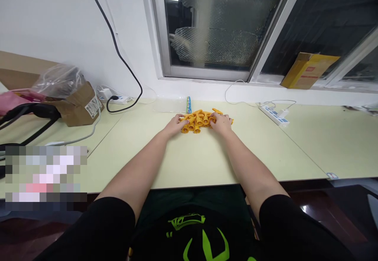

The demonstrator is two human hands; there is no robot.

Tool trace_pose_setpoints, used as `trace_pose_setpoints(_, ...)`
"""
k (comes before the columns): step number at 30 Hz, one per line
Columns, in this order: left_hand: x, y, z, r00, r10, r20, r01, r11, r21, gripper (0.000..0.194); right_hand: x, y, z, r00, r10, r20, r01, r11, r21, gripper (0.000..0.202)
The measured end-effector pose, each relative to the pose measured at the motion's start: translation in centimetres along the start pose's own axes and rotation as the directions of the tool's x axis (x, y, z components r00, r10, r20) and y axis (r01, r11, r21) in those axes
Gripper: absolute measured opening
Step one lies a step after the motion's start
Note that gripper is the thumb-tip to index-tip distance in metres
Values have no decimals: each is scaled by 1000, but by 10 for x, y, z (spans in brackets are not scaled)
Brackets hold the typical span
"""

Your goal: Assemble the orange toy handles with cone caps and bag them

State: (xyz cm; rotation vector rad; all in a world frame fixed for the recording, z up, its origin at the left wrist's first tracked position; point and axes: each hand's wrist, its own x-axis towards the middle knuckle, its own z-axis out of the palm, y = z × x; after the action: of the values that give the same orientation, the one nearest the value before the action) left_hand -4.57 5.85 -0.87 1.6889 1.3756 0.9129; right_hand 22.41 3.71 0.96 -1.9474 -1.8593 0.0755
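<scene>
A heap of orange-yellow plastic pieces with cup-shaped ends (197,121) lies on the pale green table (191,162), near its back edge. My left hand (175,125) curves against the left side of the heap, its fingertips touching the outer pieces. On the right side, my right hand (221,123) has its fingers curled around pieces at that end. Just behind the heap lies a clear plastic bag (169,105) with a colourful header strip.
An open cardboard box (78,105) with plastic wrap stands at the left, beside black straps. Power strips lie left (119,100) and right (274,116), with cables. A yellow carton (308,71) leans against the window.
</scene>
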Motion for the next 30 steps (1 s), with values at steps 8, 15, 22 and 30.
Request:
trace_pose_setpoints(8,-5,-11,5,966,47,-254,-46,999,12,48,-16,-1,-5,935,71,-349,87,905,417,27)
trace_pose_setpoints(15,-32,3,-3,774,567,-283,-473,814,338,48,-24,-10,-13,1000,20,-22,11,442,897,36)
trace_pose_setpoints(22,-52,37,10,725,689,16,-648,674,356,41,-31,-29,-10,926,17,377,-377,21,926,30)
trace_pose_setpoints(30,-51,31,6,822,556,-118,-534,827,176,28,-30,-22,-10,860,-132,492,-487,68,870,33)
